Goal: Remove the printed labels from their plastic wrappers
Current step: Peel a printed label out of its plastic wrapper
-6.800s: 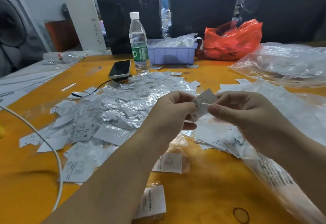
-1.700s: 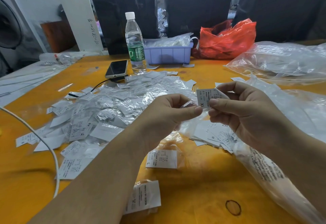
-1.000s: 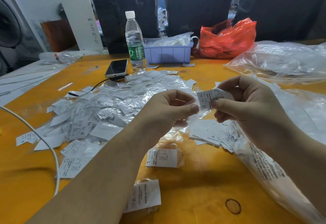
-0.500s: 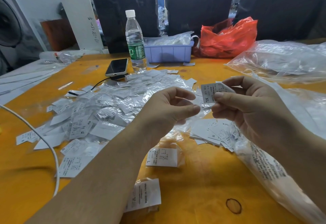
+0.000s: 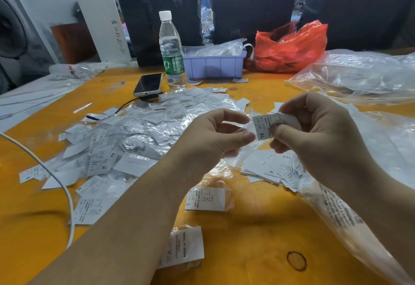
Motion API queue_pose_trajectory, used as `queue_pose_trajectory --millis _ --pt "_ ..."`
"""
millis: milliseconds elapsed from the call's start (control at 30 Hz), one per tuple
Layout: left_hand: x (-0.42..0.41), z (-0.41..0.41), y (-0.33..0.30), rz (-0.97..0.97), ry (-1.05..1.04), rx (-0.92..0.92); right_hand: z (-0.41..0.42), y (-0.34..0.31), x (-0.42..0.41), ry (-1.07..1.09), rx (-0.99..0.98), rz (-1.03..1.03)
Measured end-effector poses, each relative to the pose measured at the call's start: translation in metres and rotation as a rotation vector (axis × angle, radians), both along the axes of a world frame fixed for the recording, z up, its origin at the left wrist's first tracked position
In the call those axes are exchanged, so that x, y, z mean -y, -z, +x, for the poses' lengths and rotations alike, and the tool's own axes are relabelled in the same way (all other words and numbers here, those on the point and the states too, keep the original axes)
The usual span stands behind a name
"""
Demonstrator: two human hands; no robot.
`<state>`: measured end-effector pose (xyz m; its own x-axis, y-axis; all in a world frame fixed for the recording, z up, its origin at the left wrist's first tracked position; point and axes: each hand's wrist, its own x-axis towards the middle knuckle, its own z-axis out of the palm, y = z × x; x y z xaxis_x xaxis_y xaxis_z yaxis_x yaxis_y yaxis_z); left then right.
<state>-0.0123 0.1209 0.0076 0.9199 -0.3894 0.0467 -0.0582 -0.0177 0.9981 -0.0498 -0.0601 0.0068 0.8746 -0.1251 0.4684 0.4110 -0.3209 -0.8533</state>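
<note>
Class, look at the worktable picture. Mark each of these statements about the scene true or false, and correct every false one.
1. The right hand pinches a label marked XL. True.
2. The water bottle lies on its side. False: it stands upright with its white cap on.
3. The phone lies left of the bottle. True.
4. The red bag sits left of the purple bin. False: it sits to the bin's right.
5. The left hand rests flat on the table. False: it is raised, pinching clear wrapper beside the label.
</note>
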Motion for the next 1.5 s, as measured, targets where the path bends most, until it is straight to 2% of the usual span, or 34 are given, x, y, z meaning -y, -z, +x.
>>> queue_pose_trajectory --millis 400,567,767,967,1133,1333,1500 --pt "0.001 -0.001 0.001 0.02 0.021 0.005 0.0 0.001 -0.001 0.024 0.076 -0.015" --pt "0.0 0.0 0.001 0.006 -0.013 0.009 0.001 0.001 0.0 -0.088 -0.024 0.007" --pt "-0.001 0.0 0.0 0.012 -0.054 0.034 0.006 -0.001 0.004 -0.21 -0.191 0.301" --pt "0.001 -0.001 0.001 0.029 -0.057 0.062 0.01 0.002 0.003 -0.232 -0.235 0.471" --pt "0.001 -0.001 0.002 0.05 -0.045 0.074 0.009 0.001 0.003 -0.236 -0.218 0.469" --pt "0.001 -0.001 0.0 0.02 -0.039 0.048 0.006 0.002 0.004 -0.198 -0.171 0.338" --pt "0.0 -0.001 0.0 0.013 -0.019 0.03 0.006 0.002 0.006 -0.131 -0.113 0.319"
